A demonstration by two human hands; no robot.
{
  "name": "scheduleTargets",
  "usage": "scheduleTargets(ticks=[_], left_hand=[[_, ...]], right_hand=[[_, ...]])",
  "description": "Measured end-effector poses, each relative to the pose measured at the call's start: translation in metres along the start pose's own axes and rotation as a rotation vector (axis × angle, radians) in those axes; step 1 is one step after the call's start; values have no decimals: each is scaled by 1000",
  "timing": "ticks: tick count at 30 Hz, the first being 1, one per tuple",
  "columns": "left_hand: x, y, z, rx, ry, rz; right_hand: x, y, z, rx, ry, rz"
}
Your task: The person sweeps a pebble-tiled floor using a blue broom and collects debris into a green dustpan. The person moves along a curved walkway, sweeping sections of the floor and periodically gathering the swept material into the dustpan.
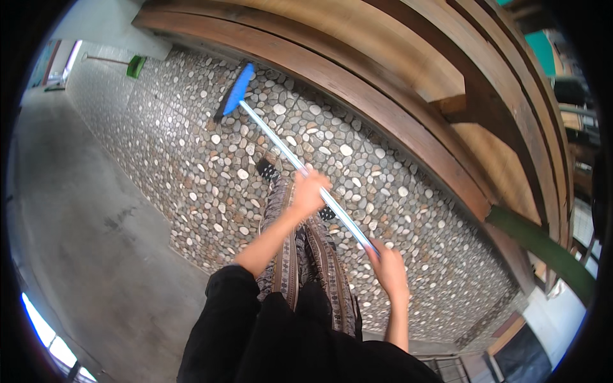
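Note:
A push broom with a blue head [239, 91] and dark bristles rests on the pebbled floor [210, 163], its head close to the base of a wooden bench. Its pale, shiny handle [274, 137] slants from the head down to the right. Around the middle of the handle my left hand [310, 191] is closed. My right hand [387, 268] grips the handle near its lower right end. Both hands are slightly blurred. Beneath them show my patterned trousers and dark, white-dotted footwear [267, 169].
A long wooden bench [335, 86] runs along the top and right. A green dustpan [136, 66] with a long handle lies at the upper left. Smooth grey concrete [91, 201] borders the pebbles on the left. A dark green curved piece [536, 244] juts in at the right.

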State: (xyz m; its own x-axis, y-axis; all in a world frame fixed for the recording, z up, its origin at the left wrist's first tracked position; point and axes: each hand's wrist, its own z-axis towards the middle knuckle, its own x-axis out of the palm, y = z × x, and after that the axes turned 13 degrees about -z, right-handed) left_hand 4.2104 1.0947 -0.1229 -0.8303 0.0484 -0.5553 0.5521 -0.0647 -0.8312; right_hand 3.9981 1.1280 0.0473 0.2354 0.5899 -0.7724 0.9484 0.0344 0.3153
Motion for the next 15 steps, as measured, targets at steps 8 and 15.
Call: scheduleTargets(ticks=[8,15], left_hand=[[46,-96,-67,-166,639,-343],[-52,-5,-33,-222,268,-272]], right_hand=[[-24,-23,-103,315,265,-33],[-31,140,17,156,290,-307]])
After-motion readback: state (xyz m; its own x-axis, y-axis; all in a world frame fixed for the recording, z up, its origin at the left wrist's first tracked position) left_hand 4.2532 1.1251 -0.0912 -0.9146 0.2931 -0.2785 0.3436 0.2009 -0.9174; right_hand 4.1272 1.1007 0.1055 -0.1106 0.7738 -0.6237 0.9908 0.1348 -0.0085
